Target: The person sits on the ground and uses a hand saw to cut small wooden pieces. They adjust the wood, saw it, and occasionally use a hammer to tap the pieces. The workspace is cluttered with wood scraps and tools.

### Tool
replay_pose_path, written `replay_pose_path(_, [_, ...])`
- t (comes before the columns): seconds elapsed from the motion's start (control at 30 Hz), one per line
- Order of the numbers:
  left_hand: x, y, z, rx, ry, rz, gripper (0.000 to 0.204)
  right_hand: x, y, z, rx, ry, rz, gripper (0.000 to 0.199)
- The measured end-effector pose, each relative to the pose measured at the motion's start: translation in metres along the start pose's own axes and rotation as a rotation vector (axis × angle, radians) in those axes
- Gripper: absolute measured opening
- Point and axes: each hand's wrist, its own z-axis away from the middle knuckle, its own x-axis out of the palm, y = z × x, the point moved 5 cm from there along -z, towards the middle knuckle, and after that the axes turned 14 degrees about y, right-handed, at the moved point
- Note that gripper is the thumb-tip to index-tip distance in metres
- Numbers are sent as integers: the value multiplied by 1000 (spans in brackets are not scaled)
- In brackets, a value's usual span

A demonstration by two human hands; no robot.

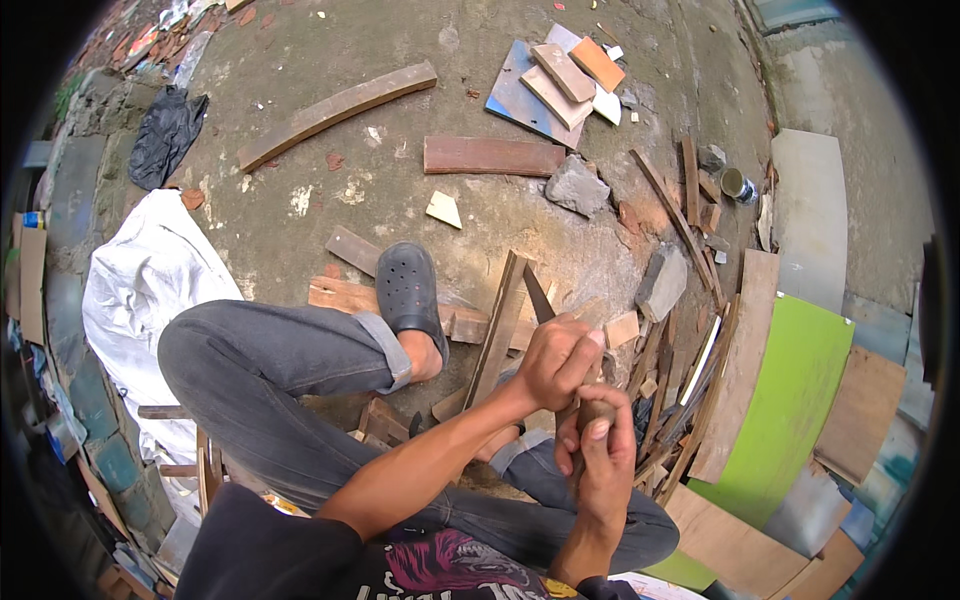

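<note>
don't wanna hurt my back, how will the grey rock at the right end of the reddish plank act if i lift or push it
The rock is probably heavy for its size, since it looks like solid stone or concrete. Its flat, angular faces suggest it would scrape rather than roll. The rough, dry-looking surface likely won't be slippery.

The left hand (560, 362) clenches beside the curled right hand (603, 445), perhaps touching it.

The ground (300, 60) is lit evenly by soft, diffuse daylight; only faint shadows are cast. The sheet (150, 270) is rendered brightest. The hands (556, 362) are recorded clearly. Straight edges are bowed toward the rim, where the view is enclosed by black.
</note>
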Motion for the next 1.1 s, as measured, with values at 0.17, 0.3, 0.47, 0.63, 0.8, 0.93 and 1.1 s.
replay_pose_path(0.17, [-13, -94, -18, -585, -104, -9, 54, 33, 44, -84, 131, -51, -126, 35])
replay_pose_path(0.3, [-12, -1, -19, -418, -22, 115, 50, 16, -7, -8, 42, -18, 82, 41])
replay_pose_path(0.47, [-17, -61, -26, -598, -41, 86, 57, 39, 15, -56, 35, 16, 124, 37])
replay_pose_path(0.63, [-7, -55, -30, -534, -45, -46, 60, 25, 4, -63, 117, -22, 49, 39])
replay_pose_path(0.8, [7, -3, -32, -374, 58, 61, 59, 4, -27, -21, 10, -35, -14, 42])
replay_pose_path(0.93, [0, -94, -35, -745, -21, 28, 59, 27, 18, -99, 256, -40, -121, 35])
replay_pose_path(1.1, [1, 15, -36, -567, 73, 125, 58, 14, -45, -17, 100, -27, 16, 41])
